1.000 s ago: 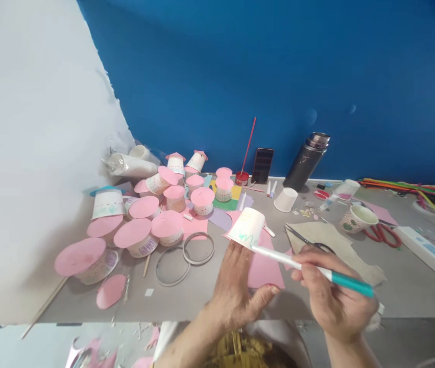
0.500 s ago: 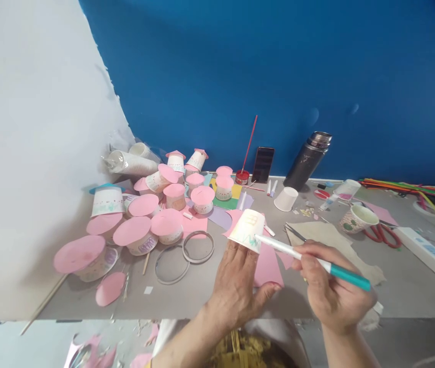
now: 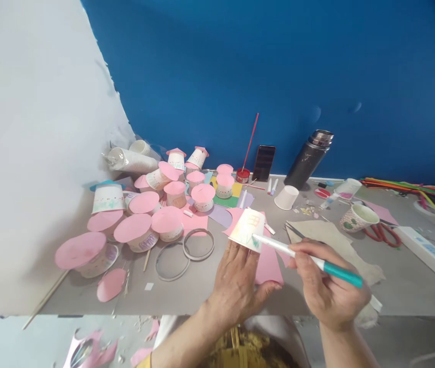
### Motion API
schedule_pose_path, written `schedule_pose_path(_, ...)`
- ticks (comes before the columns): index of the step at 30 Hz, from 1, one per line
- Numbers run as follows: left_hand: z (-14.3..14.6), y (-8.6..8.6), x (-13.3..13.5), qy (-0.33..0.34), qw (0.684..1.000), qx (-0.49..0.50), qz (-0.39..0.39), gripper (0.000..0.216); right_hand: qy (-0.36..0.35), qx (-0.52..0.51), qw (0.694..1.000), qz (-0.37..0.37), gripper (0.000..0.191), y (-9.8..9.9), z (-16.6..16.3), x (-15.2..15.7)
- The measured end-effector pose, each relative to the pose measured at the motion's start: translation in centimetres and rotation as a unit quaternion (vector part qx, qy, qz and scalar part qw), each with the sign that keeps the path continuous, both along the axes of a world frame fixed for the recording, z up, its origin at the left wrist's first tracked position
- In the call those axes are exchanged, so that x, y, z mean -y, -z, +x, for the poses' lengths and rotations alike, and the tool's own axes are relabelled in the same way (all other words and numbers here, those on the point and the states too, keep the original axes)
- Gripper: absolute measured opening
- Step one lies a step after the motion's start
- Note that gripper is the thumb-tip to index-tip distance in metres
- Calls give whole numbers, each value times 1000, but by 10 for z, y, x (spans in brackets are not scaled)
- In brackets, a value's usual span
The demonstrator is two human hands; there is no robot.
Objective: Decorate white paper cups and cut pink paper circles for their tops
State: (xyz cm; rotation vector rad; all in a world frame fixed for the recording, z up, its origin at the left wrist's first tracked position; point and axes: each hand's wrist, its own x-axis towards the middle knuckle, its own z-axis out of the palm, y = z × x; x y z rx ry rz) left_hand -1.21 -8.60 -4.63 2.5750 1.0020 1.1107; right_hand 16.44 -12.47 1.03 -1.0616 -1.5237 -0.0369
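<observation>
A white paper cup (image 3: 246, 230) is upside down over the fingers of my left hand (image 3: 237, 286), which are hidden inside it while the thumb sticks out to the right. The cup carries an orange grid drawing and teal zigzag strokes near its rim. My right hand (image 3: 330, 286) grips a white felt-tip pen (image 3: 279, 246) with a teal end, its tip at the cup's lower side. Pink paper (image 3: 269, 266) lies under and behind the cup.
Many cups with pink paper discs (image 3: 133, 228) crowd the left. Two tape rings (image 3: 172, 262) lie left of my hand. At the back stand a phone (image 3: 264, 162) and a dark flask (image 3: 308, 159); red-handled scissors (image 3: 382, 234) and a power strip (image 3: 430, 255) are right.
The pen tip has moved slightly left along the cup's lower side, and my right hand has shifted left with it. My left hand and the cup have hardly moved.
</observation>
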Motion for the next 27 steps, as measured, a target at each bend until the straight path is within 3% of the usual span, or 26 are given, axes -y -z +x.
schedule_pose_path(5,1,6,-2,-9,1000,-6,16,88,-42,28,998,-25,13,-2,1,1)
schedule_pose_path(12,3,5,-2,-6,1000,-15,26,92,2,18,1000,-9,13,2,2,-3)
schedule_pose_path(19,4,9,-3,-6,999,-23,24,85,-48,73,996,-24,11,-6,0,-4)
schedule_pose_path(24,4,9,-3,3,999,-34,23,87,-17,63,998,-1,11,-7,-2,-7)
schedule_pose_path(27,4,10,-3,2,999,-38,24,86,-51,85,995,-24,11,-10,-4,-8)
